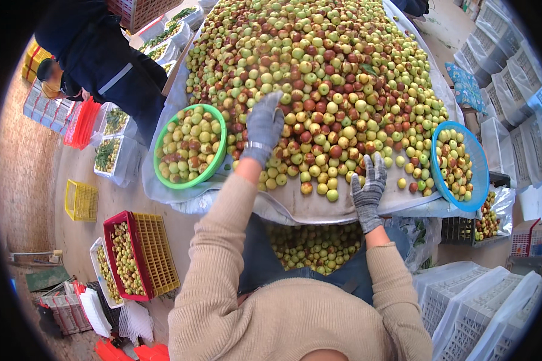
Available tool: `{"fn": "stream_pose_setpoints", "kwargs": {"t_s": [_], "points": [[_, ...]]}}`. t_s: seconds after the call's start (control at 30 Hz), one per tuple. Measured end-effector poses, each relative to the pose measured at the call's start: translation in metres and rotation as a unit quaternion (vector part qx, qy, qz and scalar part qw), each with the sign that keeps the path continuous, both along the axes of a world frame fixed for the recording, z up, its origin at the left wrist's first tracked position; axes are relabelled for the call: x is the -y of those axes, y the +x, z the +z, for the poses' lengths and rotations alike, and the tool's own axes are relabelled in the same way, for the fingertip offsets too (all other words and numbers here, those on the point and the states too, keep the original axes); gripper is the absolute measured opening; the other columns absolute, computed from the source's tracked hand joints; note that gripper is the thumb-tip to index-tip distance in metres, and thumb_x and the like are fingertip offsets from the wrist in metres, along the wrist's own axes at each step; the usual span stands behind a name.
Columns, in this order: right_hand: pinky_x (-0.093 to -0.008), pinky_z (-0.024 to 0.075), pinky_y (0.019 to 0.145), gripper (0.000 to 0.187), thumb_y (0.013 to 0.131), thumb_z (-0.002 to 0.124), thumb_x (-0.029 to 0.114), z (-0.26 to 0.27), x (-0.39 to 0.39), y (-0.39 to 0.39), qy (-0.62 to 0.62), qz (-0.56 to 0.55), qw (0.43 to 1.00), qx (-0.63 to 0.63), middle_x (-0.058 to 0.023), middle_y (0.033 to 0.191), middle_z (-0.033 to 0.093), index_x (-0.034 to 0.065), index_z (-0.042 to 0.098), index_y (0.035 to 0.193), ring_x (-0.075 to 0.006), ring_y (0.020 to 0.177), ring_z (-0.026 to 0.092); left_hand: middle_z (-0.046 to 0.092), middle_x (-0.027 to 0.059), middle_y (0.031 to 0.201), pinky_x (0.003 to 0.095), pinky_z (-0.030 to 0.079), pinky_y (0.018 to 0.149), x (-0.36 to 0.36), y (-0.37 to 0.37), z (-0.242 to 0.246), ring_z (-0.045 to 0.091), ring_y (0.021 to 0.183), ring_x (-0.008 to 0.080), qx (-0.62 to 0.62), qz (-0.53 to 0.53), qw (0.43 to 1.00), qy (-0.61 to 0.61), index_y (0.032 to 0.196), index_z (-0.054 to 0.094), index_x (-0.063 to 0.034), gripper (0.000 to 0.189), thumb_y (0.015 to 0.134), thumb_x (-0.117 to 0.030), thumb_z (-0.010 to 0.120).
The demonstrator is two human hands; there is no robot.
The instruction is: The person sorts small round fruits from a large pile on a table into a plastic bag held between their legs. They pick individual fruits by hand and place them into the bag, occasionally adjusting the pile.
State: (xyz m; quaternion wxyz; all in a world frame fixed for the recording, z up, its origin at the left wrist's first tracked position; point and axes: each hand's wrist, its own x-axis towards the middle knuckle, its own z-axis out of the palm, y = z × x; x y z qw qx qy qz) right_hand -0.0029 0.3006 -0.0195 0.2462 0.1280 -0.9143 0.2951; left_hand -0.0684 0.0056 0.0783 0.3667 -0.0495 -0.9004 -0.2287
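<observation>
A broad heap of green and reddish-brown jujubes (316,90) covers a cloth-topped table (293,198) in front of me. My left hand (264,126), in a grey knit glove with a band at its wrist, reaches over the heap's left part; its palm side is hidden, so I cannot tell whether fruit is under it. At the near edge of the heap, my gloved right hand (369,192) rests with its fingers apart beside the jujubes, no fruit visible in it. A green basket (223,131) of jujubes stands left of my left hand. A blue basket (476,153), also holding jujubes, is at the right corner.
More jujubes (316,250) lie below the table edge, between my legs. A red crate (147,275) of jujubes stands on the floor at left, near a yellow basket (82,201). Another person (113,63) bends at upper left. Plastic-lined crates (469,302) are stacked at right.
</observation>
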Motion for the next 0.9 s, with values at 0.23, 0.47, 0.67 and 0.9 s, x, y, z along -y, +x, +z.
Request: {"fn": "stream_pose_setpoints", "kwargs": {"t_s": [0.23,0.47,0.67,0.9], "points": [[-0.0504,0.0235,0.112,0.060,0.079,0.064,0.024,0.006,0.012,-0.002,-0.057,0.017,0.996,0.060,-0.0198,0.143,0.036,0.0062,0.048,0.134,-0.0395,0.135,0.029,0.059,0.0104,0.106,0.0411,0.050,0.080,0.025,-0.124,0.037,0.062,0.095,0.0305,0.221,0.038,0.914,-0.339,0.115,0.064,-0.0244,0.039,0.076,-0.017,0.068],[-0.0466,0.0325,0.106,0.057,0.078,0.066,0.022,0.016,0.020,-0.004,-0.087,0.043,0.995,0.017,-0.0172,0.139,0.043,0.0061,0.051,0.131,-0.0355,0.127,0.041,0.063,0.0093,0.089,0.0409,0.051,0.075,0.024,-0.134,0.061,0.063,0.090,0.0273,0.224,-0.015,0.880,-0.420,0.093,0.068,-0.0184,0.022,0.073,-0.027,0.072],[-0.0389,0.0444,0.096,0.053,0.091,0.058,0.024,0.036,0.023,0.013,-0.344,0.156,0.917,0.126,-0.0129,0.133,0.050,0.0040,0.043,0.137,-0.0251,0.117,0.053,0.065,0.0086,0.088,0.0387,0.050,0.074,0.000,-0.054,0.059,0.063,0.081,0.0253,0.092,0.031,0.989,-0.113,0.088,0.067,-0.0103,0.027,0.074,-0.033,0.072],[-0.0195,0.0514,0.061,0.028,0.095,0.056,0.022,0.047,0.002,0.065,-0.782,0.137,0.411,0.448,0.0007,0.108,0.060,0.0140,0.052,0.122,-0.0103,0.086,0.062,0.066,0.0100,0.104,0.0402,0.045,0.088,-0.101,0.100,0.000,0.061,0.099,0.0306,0.207,-0.310,0.928,-0.005,0.111,0.065,-0.0117,0.042,0.073,-0.027,0.075]]}}
